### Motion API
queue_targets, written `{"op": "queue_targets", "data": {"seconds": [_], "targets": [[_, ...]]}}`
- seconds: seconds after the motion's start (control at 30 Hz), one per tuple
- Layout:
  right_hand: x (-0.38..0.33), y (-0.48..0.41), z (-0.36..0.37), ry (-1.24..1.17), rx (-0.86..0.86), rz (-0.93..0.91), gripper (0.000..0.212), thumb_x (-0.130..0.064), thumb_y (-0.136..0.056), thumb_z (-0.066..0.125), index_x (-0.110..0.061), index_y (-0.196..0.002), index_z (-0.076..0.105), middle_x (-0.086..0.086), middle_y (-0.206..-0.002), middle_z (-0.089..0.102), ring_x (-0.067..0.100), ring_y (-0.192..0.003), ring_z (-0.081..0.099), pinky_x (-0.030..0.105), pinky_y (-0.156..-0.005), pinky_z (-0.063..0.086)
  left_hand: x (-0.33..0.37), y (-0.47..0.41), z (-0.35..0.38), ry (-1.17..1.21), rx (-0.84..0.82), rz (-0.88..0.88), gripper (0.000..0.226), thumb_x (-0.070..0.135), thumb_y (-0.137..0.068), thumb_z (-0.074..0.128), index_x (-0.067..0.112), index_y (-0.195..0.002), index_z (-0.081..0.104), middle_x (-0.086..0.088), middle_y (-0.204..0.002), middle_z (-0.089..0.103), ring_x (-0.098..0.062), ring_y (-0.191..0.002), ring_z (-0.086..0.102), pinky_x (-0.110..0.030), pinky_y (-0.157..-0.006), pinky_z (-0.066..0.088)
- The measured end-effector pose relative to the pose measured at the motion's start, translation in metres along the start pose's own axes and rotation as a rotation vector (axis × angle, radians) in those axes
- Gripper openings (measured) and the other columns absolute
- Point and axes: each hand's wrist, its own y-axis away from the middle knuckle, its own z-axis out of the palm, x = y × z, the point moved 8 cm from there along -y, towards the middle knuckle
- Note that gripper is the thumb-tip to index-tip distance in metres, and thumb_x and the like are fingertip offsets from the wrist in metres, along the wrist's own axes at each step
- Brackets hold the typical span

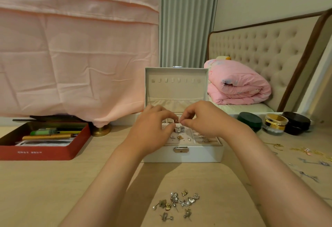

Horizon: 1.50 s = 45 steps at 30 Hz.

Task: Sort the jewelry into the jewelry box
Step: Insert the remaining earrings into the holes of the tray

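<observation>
Now: both hands over open box (183, 154); step judged as placing one small item. Left hand (152, 126) and right hand (201, 117) curled, fingers (186, 117) meeting tip to tip, pinching small piece (177, 120) between them; its kind too small to tell. Piece held above tray (170, 142) inside box, where several pieces lie. Loose pile (177, 202) on surface (45, 182) near person; chains (309, 153) well apart at right. Next move probably calls for fine lowering into tray, release, then reach to pile.
</observation>
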Motion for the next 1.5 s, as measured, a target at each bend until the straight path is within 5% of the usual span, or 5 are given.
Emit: {"op": "queue_targets", "data": {"seconds": [0.3, 0.53, 0.8, 1.1, 1.5], "targets": [[-0.049, 0.040, 0.048, 0.179, -0.557, -0.037, 0.004, -0.023, -0.081, 0.079, -0.022, -0.085, 0.077, -0.008, -0.074, 0.075, 0.005, -0.051, 0.062, 0.031, -0.069, 0.056, 0.001, 0.062, -0.017, -0.092, -0.165, -0.095, 0.005, 0.031, -0.092, 0.058, 0.034, -0.094, 0.062, 0.018, -0.082, 0.058, -0.004, -0.079, 0.054, -0.029, -0.069, 0.046], [-0.061, 0.070, 0.090, 0.338, -0.758, -0.001, 0.023, -0.030, -0.078, 0.085, -0.020, -0.098, 0.077, -0.002, -0.091, 0.078, 0.013, -0.066, 0.066, 0.025, -0.060, 0.050, -0.011, 0.113, 0.007, -0.020, -0.368, -0.189, 0.008, 0.034, -0.088, 0.055, 0.034, -0.088, 0.063, 0.021, -0.080, 0.063, 0.000, -0.079, 0.058, -0.025, -0.071, 0.050], [-0.060, 0.068, 0.099, 0.277, -0.793, -0.023, 0.011, -0.027, -0.082, 0.082, -0.021, -0.090, 0.079, -0.005, -0.076, 0.077, 0.008, -0.059, 0.060, 0.037, -0.085, 0.056, -0.012, 0.121, 0.012, 0.124, -0.380, -0.227, 0.007, 0.034, -0.087, 0.061, 0.034, -0.087, 0.068, 0.020, -0.079, 0.066, 0.001, -0.078, 0.059, -0.027, -0.073, 0.052], [-0.057, 0.049, 0.082, -0.047, -0.635, -0.045, 0.009, -0.012, -0.086, 0.076, -0.019, -0.091, 0.075, 0.002, -0.069, 0.071, 0.008, -0.049, 0.053, 0.021, -0.044, 0.045, -0.023, 0.122, 0.010, 0.641, -0.209, -0.455, 0.011, 0.010, -0.089, 0.069, 0.017, -0.098, 0.071, -0.001, -0.085, 0.077, -0.007, -0.072, 0.067, -0.022, -0.072, 0.053], [-0.060, 0.035, 0.073, -0.681, -0.383, 0.009, 0.007, -0.005, -0.092, 0.070, -0.011, -0.096, 0.067, 0.002, -0.067, 0.065, 0.014, -0.051, 0.050, 0.023, -0.040, 0.041, -0.035, 0.126, -0.004, 0.988, 0.014, -0.715, 0.016, 0.014, -0.087, 0.073, 0.017, -0.102, 0.075, -0.005, -0.081, 0.073, -0.005, -0.064, 0.059, -0.015, -0.051, 0.042]]}}
